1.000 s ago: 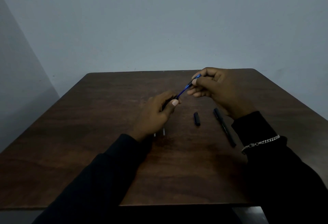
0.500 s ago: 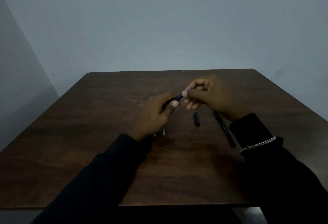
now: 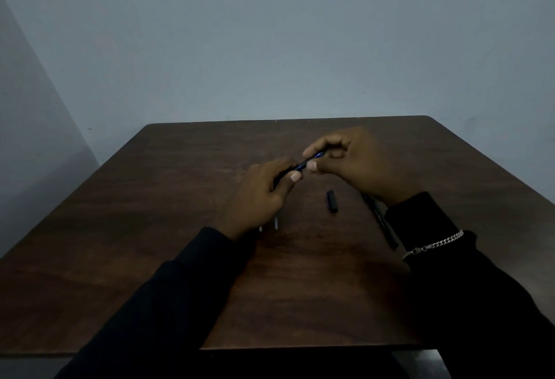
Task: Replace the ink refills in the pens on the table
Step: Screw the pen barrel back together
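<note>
Two hands meet over the middle of the table point(image 3: 156, 228), lifted off the wood. The left hand point(image 3: 264, 195) curls round a dark pen barrel point(image 3: 278, 179), thumb laid along it, and out of that barrel's far end pokes the blue refill point(image 3: 309, 161), slanting up and away toward the right. The right hand point(image 3: 354, 165) pinches the refill's upper end between thumb and forefinger, the other fingers tucked in behind. How deep the refill sits inside the barrel, I cannot tell. The refill is thin and bright blue, with only a short stretch showing between the two thumbs. Just nearer than the right hand lies a short black cap point(image 3: 332, 201), and beneath the right wrist a black pen point(image 3: 383, 225) runs back toward the sleeve, partly hidden. Two small pale pieces point(image 3: 275, 224) peek out by the left wrist, too small to make out. Dark wood spreads wide to the left of the left hand, and a broad band lies between the forearms, down to the near edge. The far edge sits a little beyond the fingers, against the grey wall point(image 3: 270, 48). A silver bracelet point(image 3: 432, 245) glints over the right sleeve.
</note>
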`<state>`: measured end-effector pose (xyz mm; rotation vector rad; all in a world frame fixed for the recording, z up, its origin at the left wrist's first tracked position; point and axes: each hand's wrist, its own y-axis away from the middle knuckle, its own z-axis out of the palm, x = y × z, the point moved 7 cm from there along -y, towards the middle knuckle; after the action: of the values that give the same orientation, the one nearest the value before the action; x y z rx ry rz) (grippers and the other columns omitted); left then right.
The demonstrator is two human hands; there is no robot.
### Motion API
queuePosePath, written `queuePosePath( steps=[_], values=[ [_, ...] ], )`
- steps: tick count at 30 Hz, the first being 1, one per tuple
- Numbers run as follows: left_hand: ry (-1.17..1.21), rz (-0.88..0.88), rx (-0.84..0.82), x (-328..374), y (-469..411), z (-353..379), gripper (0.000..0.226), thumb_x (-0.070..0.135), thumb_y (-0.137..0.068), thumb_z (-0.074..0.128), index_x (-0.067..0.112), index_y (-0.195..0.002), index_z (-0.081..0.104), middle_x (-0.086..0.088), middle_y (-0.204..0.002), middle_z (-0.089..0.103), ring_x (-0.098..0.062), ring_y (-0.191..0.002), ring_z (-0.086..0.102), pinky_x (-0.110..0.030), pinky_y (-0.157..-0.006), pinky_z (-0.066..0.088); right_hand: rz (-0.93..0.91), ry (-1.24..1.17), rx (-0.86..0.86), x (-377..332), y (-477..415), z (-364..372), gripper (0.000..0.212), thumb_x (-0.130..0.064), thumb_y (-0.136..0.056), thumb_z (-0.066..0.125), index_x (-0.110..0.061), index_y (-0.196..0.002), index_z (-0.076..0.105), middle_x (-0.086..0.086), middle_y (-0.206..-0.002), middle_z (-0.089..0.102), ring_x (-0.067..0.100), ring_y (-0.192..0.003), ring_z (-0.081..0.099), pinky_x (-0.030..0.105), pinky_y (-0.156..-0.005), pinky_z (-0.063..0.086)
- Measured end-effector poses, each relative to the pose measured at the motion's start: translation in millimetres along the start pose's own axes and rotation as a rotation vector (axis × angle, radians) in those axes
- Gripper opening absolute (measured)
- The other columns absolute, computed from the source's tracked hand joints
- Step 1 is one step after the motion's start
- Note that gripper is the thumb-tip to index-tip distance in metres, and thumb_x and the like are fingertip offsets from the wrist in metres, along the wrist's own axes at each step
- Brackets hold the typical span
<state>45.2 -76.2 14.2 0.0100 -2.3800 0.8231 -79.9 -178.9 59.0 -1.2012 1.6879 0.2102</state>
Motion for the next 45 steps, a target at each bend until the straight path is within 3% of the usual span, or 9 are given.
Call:
queuePosePath(
  steps=[3, 8, 16, 19, 26, 30, 35, 41, 45],
  values=[
    [0.003, 0.006, 0.005, 0.7, 0.6, 0.2, 0.032, 0.033, -0.106, 0.049, 0.010, -0.102, 0.072, -0.005, -0.076, 0.066, -0.022, -0.065, 0.058, -0.038, -0.060, 0.041, -0.008, 0.037, 0.015, -1.0, 0.2, 2.6, 0.012, -0.015, -0.094, 0.073, -0.003, -0.094, 0.075, 0.008, -0.074, 0.077, 0.023, -0.067, 0.076, 0.029, -0.065, 0.063],
    [-0.008, -0.010, -0.022, 1.1, 1.5, 2.7, 0.033, 0.035, -0.107, 0.050, 0.012, -0.113, 0.073, -0.009, -0.086, 0.072, -0.026, -0.072, 0.065, -0.049, -0.066, 0.053, -0.074, 0.356, 0.074, -9.4, 1.9, 4.9, 0.055, -0.051, -0.097, 0.058, -0.003, -0.071, 0.066, 0.008, -0.061, 0.068, 0.013, -0.051, 0.068, 0.031, -0.055, 0.055],
    [-0.001, 0.019, 0.007, 5.7, 0.7, -1.7, 0.022, 0.029, -0.106, 0.051, 0.017, -0.096, 0.067, -0.004, -0.073, 0.063, -0.020, -0.063, 0.057, -0.032, -0.058, 0.038, -0.022, 0.083, 0.008, -4.4, 1.3, 0.3, 0.015, -0.009, -0.088, 0.076, -0.010, -0.103, 0.076, 0.005, -0.090, 0.078, 0.021, -0.084, 0.076, 0.039, -0.083, 0.062],
    [-0.005, 0.033, 0.006, 7.1, 1.1, -1.8, 0.017, 0.028, -0.107, 0.052, 0.023, -0.096, 0.064, -0.002, -0.074, 0.063, -0.021, -0.064, 0.059, -0.036, -0.059, 0.041, -0.028, 0.136, 0.025, -4.5, 0.8, 1.1, 0.009, -0.017, -0.093, 0.073, -0.008, -0.096, 0.075, 0.005, -0.075, 0.076, 0.016, -0.068, 0.075, 0.040, -0.073, 0.063],
    [0.004, 0.028, 0.030, 5.9, 1.9, -2.2, 0.030, 0.031, -0.107, 0.051, 0.011, -0.107, 0.072, -0.008, -0.079, 0.069, -0.026, -0.067, 0.063, -0.048, -0.063, 0.048, -0.131, 0.358, 0.128, -16.0, 2.8, 3.6, 0.068, -0.060, -0.097, 0.050, 0.001, -0.070, 0.060, 0.018, -0.060, 0.060, 0.029, -0.056, 0.065, 0.046, -0.058, 0.051],
    [0.000, 0.033, 0.062, 3.5, -0.2, -5.2, 0.026, 0.029, -0.108, 0.052, 0.011, -0.101, 0.070, -0.006, -0.073, 0.065, -0.023, -0.062, 0.059, -0.045, -0.060, 0.042, -0.070, 0.172, 0.104, -7.5, -0.6, -3.5, 0.024, -0.044, -0.093, 0.069, -0.023, -0.103, 0.073, -0.004, -0.085, 0.072, 0.017, -0.076, 0.071, 0.043, -0.075, 0.060],
    [-0.007, 0.036, 0.058, 3.3, 0.7, -4.1, 0.027, 0.028, -0.106, 0.052, 0.010, -0.095, 0.068, -0.007, -0.073, 0.062, -0.024, -0.064, 0.057, -0.043, -0.061, 0.041, -0.049, 0.174, 0.073, -4.2, -1.2, -1.2, 0.006, -0.017, -0.091, 0.075, -0.013, -0.095, 0.076, 0.004, -0.071, 0.074, 0.020, -0.066, 0.073, 0.045, -0.073, 0.062],
    [-0.018, 0.055, 0.067, 5.9, 0.9, -3.9, 0.026, 0.026, -0.107, 0.053, 0.009, -0.103, 0.071, -0.008, -0.079, 0.068, -0.022, -0.066, 0.061, -0.043, -0.063, 0.043, -0.138, 0.408, 0.098, -12.9, 1.4, 5.8, 0.059, -0.053, -0.101, 0.051, -0.003, -0.070, 0.061, 0.015, -0.059, 0.059, 0.029, -0.055, 0.062, 0.043, -0.055, 0.050],
    [0.007, 0.053, 0.082, 4.4, 0.6, -5.9, 0.027, 0.028, -0.107, 0.053, 0.008, -0.105, 0.071, -0.010, -0.081, 0.070, -0.023, -0.068, 0.064, -0.040, -0.061, 0.046, -0.084, 0.256, 0.130, -7.1, -2.1, -0.8, 0.037, -0.055, -0.093, 0.064, -0.019, -0.094, 0.072, 0.004, -0.077, 0.067, 0.020, -0.069, 0.066, 0.033, -0.064, 0.051]
  ],
)
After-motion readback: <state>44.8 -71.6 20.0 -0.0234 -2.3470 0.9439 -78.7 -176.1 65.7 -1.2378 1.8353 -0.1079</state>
